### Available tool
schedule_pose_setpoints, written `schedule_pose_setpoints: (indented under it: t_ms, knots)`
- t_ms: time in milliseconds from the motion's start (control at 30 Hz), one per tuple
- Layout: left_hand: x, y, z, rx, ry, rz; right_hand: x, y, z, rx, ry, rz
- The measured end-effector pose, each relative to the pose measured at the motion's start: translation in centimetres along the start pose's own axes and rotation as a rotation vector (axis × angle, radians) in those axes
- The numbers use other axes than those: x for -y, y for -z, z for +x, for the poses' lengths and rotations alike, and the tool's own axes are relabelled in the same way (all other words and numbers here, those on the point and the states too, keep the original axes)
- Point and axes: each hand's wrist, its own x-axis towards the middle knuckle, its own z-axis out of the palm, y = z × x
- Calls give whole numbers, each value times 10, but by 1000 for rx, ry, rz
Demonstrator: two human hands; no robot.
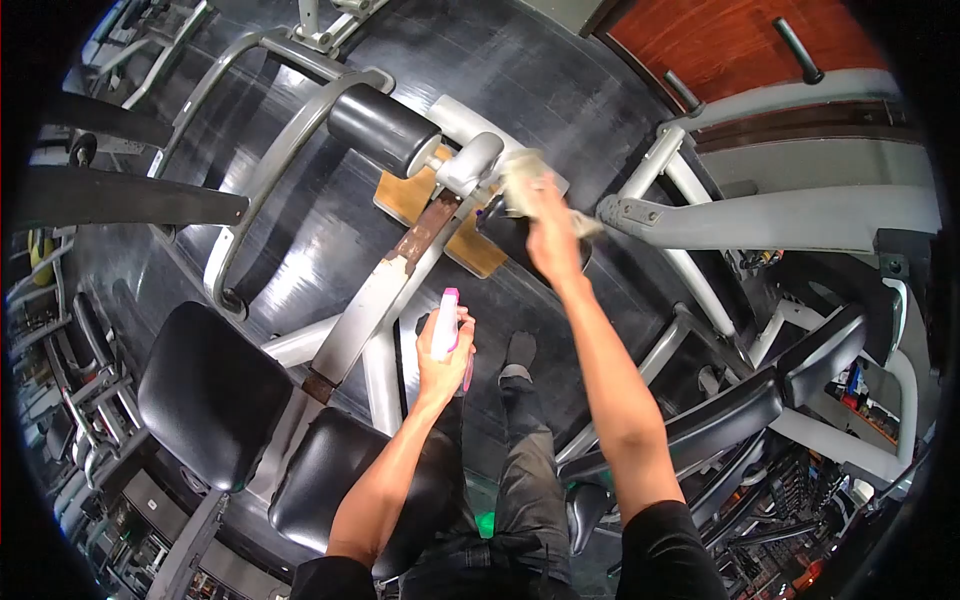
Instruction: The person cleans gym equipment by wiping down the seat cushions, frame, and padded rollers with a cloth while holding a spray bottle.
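My left hand [445, 352] is wrapped round a white spray bottle [446, 325] with a pink tip, held low in front of my legs. Farther forward and to the right, my right hand [550, 225] grips a pale cloth [524, 184], slightly blurred, over the right-hand roller of an exercise machine. Most of that dark roller [508, 228] is hidden under the cloth and hand. To its left is the matching black roller [385, 128], joined to a grey metal post. A worn metal beam [375, 300] runs from there down towards the black seat.
Black padded seats [330, 478] and a backrest [215, 395] stand at the lower left. A wooden footplate [478, 250] lies under the rollers. Grey frame arms [780, 217] reach in from the right, with a padded bench [725, 415] below. Curved rails [262, 185] rise at the left.
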Motion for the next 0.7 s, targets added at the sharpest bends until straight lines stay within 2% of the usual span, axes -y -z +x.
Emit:
schedule_pose_setpoints:
  t_ms: [33,100,133,233,400,600,667,700]
  knots:
    - [0,0,0,-1,-2,1,10,-15,3,115,28,-138]
    - [1,0,-1,13,14,26,42,-18,4,74,-107,-263]
    - [1,0,0,21,15,27,43,-18,3,64,-94,-310]
    - [2,-1,0,3,9,45,26,-9,-2,107,-31,-285]
    - [6,1,-2,5,7,57,4,28,-54,57,-21,-222]
    - [1,-1,-3,26,50,37,-13,59,-101,42,-261,-104]
    - [3,-1,-3,29,34,27,-17,59,-93,-31,-505,119]
    - [3,-1,-3,30,16,18,-18,61,-92,-33,-502,116]
